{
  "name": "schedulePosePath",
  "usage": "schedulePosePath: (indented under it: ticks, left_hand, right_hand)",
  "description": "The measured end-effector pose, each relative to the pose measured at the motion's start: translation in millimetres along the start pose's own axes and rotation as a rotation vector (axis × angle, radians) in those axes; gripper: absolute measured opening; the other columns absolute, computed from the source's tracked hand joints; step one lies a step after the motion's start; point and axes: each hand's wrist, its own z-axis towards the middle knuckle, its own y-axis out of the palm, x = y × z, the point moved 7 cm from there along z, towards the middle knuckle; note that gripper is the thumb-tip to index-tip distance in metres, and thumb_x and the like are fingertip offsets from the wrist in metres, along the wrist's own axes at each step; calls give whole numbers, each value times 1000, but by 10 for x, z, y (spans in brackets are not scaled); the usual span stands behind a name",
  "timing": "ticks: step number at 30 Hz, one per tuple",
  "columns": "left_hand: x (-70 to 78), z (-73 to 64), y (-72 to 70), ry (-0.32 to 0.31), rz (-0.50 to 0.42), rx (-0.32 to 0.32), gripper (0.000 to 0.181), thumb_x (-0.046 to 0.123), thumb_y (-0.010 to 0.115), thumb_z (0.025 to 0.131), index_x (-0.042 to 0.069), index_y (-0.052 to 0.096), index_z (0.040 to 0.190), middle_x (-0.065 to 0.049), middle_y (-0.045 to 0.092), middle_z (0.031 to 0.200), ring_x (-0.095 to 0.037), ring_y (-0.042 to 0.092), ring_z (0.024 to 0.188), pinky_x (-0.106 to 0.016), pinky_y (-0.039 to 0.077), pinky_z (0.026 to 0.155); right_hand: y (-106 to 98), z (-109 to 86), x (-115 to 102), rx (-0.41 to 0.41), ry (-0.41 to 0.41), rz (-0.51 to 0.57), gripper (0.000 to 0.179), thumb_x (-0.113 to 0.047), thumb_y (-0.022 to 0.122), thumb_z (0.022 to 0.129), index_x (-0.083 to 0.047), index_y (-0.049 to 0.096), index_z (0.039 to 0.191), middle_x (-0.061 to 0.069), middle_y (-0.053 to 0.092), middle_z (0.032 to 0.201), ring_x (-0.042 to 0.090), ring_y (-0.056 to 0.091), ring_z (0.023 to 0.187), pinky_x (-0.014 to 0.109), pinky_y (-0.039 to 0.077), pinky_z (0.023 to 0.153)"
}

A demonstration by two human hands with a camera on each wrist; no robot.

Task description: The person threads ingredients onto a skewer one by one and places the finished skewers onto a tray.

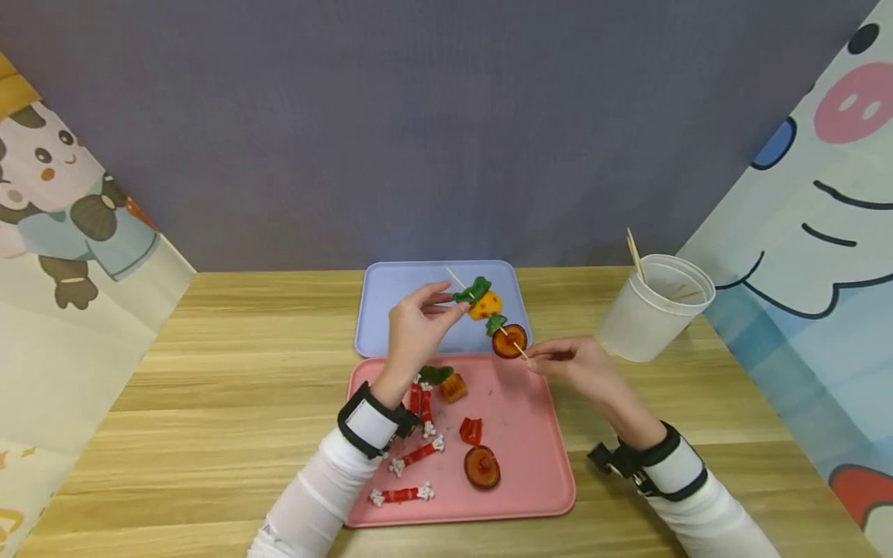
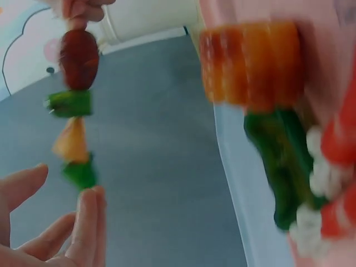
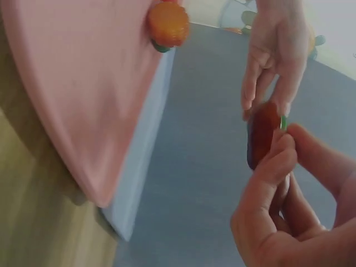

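A wooden skewer point(image 1: 457, 278) slants over the trays, threaded with a green leafy-looking piece point(image 1: 474, 291), a yellow spotted piece point(image 1: 486, 305), a smaller green piece point(image 1: 495, 325) and a round brown mushroom-like slice point(image 1: 504, 342). My right hand point(image 1: 574, 367) pinches the skewer's near end, just below the brown slice, between thumb and fingers. At the far end, my left hand point(image 1: 423, 322) has its fingertips right at the top green piece. In the left wrist view, the left thumb point(image 2: 26, 185) stands apart from the other fingers.
Below the hands, a pink tray point(image 1: 519, 473) holds several red-and-white sticks point(image 1: 402, 494), a corn-like chunk point(image 1: 453, 387), a green piece point(image 1: 436, 374), a red piece point(image 1: 470, 431) and another brown slice point(image 1: 482, 467). Behind it lies a blue tray point(image 1: 380, 310). A white bucket point(image 1: 638, 322) with skewers stands right.
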Motion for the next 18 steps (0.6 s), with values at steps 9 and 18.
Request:
schedulePosePath:
  ticks: [9, 18]
  left_hand:
    - [-116, -27, -510, 16, 129, 78, 21, 26, 67, 83, 11, 71, 96, -6, 71, 92, -11, 65, 76, -35, 57, 70]
    - [-175, -208, -922, 16, 261, 125, 23, 29, 66, 83, 9, 72, 93, -7, 72, 89, -14, 64, 75, -38, 56, 70]
  right_hand:
    - [58, 385, 243, 18, 120, 231, 50, -28, 71, 79, 5, 62, 116, 1, 69, 96, 19, 64, 91, 44, 51, 87]
    - [100, 696, 391, 14, 227, 359, 49, -18, 72, 78, 7, 59, 118, -10, 69, 80, 11, 65, 81, 23, 55, 72]
